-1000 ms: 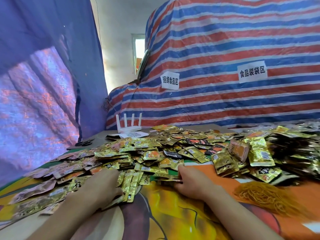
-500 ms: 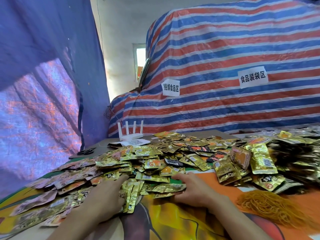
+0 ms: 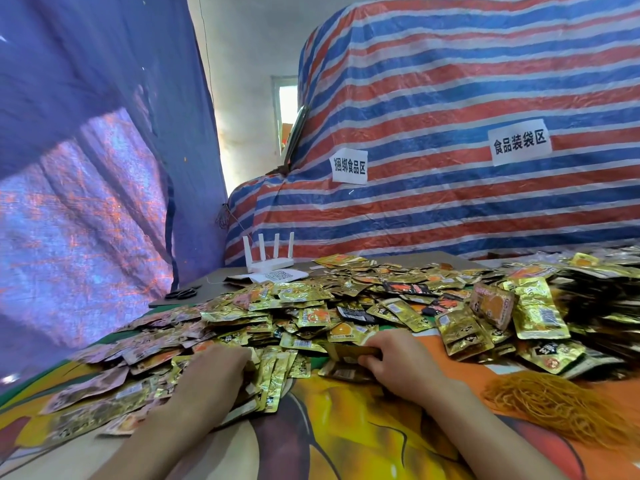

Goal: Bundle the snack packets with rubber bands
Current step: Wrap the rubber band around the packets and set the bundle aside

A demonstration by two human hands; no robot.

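A wide heap of gold and orange snack packets (image 3: 311, 306) covers the table in front of me. My left hand (image 3: 211, 372) lies knuckles up on gold packets at the heap's near left edge; its fingertips are hidden among them. My right hand (image 3: 398, 362) pinches a small stack of gold packets (image 3: 349, 351) at the heap's near edge. A loose pile of orange rubber bands (image 3: 554, 403) lies on the table to the right of my right forearm.
An orange and yellow printed cloth (image 3: 346, 427) covers the table. A white router (image 3: 270, 254), a paper with a code (image 3: 280, 275) and black scissors (image 3: 181, 292) sit at the back left. A striped tarp (image 3: 450, 150) rises behind; a blue tarp (image 3: 86, 168) hangs at left.
My right hand has drawn a few gold packets together and now pinches them as a stack. My left hand has shifted slightly right on the packets. The camera tilted a little.
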